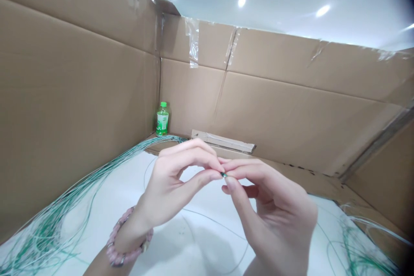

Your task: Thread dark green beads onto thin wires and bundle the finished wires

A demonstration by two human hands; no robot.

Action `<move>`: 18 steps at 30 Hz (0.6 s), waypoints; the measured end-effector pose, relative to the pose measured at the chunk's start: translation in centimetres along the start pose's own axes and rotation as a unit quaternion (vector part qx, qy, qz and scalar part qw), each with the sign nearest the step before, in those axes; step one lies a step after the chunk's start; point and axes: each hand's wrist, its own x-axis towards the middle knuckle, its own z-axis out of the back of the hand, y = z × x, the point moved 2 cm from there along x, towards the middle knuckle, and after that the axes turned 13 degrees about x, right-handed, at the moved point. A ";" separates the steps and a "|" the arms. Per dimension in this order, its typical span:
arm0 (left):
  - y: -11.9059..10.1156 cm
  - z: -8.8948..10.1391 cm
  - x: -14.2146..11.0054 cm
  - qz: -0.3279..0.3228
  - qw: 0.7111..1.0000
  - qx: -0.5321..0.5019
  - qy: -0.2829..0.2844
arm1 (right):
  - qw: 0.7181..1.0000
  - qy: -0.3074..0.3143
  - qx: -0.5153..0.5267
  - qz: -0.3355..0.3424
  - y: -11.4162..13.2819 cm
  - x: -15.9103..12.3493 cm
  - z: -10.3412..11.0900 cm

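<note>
My left hand (181,181), with a pink bead bracelet (113,246) at its wrist, pinches a tiny dark green piece (224,174) between thumb and fingertips. From the other side my right hand (271,202) pinches the same piece, so the fingertips of both hands nearly meet. Most of the piece is covered, and its kind is too small to make out. A thin wire (215,221) curves across the white surface (181,246) below the hands. Whether it joins the pinched piece is hidden.
A long bundle of green and white wires (97,177) runs along the left wall. More loose wires (355,246) lie at the right. A green-capped bottle (162,120) stands in the back corner. Taped cardboard walls (291,116) enclose the surface, with a cardboard strip (223,142) at the back.
</note>
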 end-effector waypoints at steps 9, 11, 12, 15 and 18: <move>-0.1 0.1 0.1 0.009 1.000 -0.005 0.000 | 1.000 0.004 -0.006 0.009 0.1 0.0 0.0; -0.1 0.0 0.1 0.011 1.000 -0.007 -0.002 | 1.000 -0.002 -0.002 0.009 0.1 0.0 -0.1; -0.1 0.0 0.1 0.011 1.000 -0.009 -0.003 | 1.000 -0.002 -0.001 0.010 0.1 -0.1 -0.1; -0.1 0.0 0.0 0.012 1.000 -0.014 -0.002 | 1.000 0.004 -0.006 0.014 0.2 0.0 0.0; -0.1 0.0 0.0 0.009 1.000 -0.011 0.002 | 1.000 0.009 -0.017 0.023 0.2 0.0 0.0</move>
